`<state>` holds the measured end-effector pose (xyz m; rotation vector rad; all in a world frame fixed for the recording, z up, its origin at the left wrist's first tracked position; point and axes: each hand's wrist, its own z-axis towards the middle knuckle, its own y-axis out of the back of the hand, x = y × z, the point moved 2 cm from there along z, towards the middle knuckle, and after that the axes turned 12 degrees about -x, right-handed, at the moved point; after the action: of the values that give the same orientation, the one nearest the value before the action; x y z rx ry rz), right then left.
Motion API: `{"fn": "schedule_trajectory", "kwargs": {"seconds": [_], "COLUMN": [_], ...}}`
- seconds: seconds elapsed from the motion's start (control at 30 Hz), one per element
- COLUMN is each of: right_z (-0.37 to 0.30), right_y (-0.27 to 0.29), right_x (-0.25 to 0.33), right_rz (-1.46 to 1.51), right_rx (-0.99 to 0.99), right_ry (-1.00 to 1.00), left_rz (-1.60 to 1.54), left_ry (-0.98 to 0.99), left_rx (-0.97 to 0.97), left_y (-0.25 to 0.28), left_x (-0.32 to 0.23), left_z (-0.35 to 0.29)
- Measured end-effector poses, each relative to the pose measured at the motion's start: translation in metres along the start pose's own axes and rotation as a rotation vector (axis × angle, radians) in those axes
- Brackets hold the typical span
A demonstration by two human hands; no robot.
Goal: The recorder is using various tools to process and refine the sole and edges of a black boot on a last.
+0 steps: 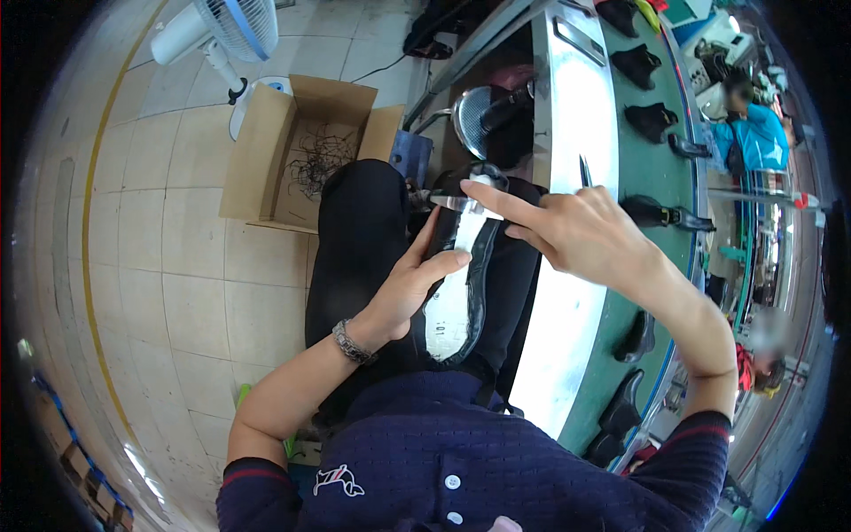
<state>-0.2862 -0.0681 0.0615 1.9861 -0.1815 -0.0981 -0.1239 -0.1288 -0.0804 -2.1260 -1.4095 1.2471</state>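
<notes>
A black shoe [450, 306] lies sole up across my lap, its white bottom board framed by the gathered black edge of the upper. My left hand [409, 288] grips the shoe from its left side, thumb resting on the white board. In my right hand [581, 232] is a knife [452, 204], with its shiny blade lying across the far part of the shoe bottom. The right index finger stretches forward over the blade. The knife's handle is mostly hidden inside the hand.
An open cardboard box [257, 168] with thin black scraps stands on the floor ahead-left, near a fan [235, 27]. At my right runs a metal bench [567, 310] with a slim pointed tool [585, 170]. Beyond it, a green conveyor [669, 182] carries several black shoes; co-workers are farther right.
</notes>
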Motion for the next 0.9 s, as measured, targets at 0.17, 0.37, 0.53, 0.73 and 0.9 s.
{"fn": "schedule_trajectory", "kwargs": {"seconds": [0.17, 0.37, 0.53, 0.73, 0.9], "right_z": [-0.017, -0.025, -0.024, -0.029, -0.035], "right_y": [-0.020, -0.015, -0.037, -0.019, -0.039], "right_x": [0.013, 0.020, 0.013, 0.019, -0.004], "right_rz": [0.420, 0.076, 0.332, 0.486, 0.169], "right_rx": [-0.523, -0.110, -0.162, -0.371, -0.152], "right_ry": [0.186, 0.022, -0.075, 0.089, -0.010], "left_rz": [0.081, 0.084, 0.050, 0.039, 0.038], "left_ry": [0.075, 0.086, 0.083, -0.131, 0.028], "left_rx": [0.027, 0.022, 0.061, 0.135, 0.297], "left_y": [0.005, 0.007, 0.002, 0.004, -0.010], "left_x": [0.002, 0.004, -0.004, 0.004, 0.024], "left_z": [0.000, -0.003, 0.007, 0.000, 0.026]}}
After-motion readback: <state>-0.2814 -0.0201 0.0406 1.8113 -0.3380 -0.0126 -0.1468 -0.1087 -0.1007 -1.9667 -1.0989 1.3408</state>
